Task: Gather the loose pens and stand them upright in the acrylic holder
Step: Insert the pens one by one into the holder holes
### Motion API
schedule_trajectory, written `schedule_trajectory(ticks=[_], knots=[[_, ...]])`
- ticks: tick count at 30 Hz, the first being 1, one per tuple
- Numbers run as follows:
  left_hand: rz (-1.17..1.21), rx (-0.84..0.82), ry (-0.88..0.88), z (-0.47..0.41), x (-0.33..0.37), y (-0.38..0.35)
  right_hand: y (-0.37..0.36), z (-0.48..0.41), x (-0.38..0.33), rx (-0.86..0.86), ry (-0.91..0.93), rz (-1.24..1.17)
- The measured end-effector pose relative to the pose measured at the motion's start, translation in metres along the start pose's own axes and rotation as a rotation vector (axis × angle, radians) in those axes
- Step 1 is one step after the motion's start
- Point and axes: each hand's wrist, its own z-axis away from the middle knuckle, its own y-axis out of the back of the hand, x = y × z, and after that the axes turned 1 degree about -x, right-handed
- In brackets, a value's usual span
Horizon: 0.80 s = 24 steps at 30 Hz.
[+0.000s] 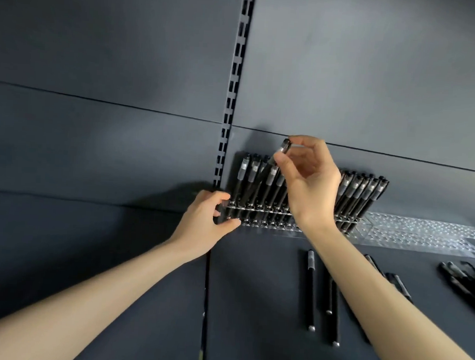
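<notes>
- At the back of a dark shelf (251,306), against the back panel (348,75): acrylic holder (269,227), clear, with rows of holes.
- Standing pens (363,193) fill its rear rows, black and leaning slightly right.
- Left hand (206,219): thumb and curled fingers pinch the holder's left end.
- Right hand (310,181), above the holder's middle: thumb and forefinger pinch the top of one pen (282,150); other fingers loosely curled.
- Held pen tilted, lower end down among the standing ones; cannot tell whether it sits in a hole.
- Loose pens (310,290) lie flat on the shelf near the right forearm; a heap of pens (466,280) lies further right.
- Second clear rack (422,233) lies just right of the holder.
- Slotted upright (233,96) runs up the panel.
</notes>
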Motion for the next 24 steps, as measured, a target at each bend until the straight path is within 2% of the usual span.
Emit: schedule_trajectory(ticks=[10,24], knots=[[0.120,0.182,-0.013,-0.007,-0.007,-0.007,-0.020,0.002,0.007,-0.053,0.024,0.120],[0.140,0.209,-0.025,-0.006,-0.011,-0.009,-0.018,-0.003,0.012,-0.291,0.021,0.269]])
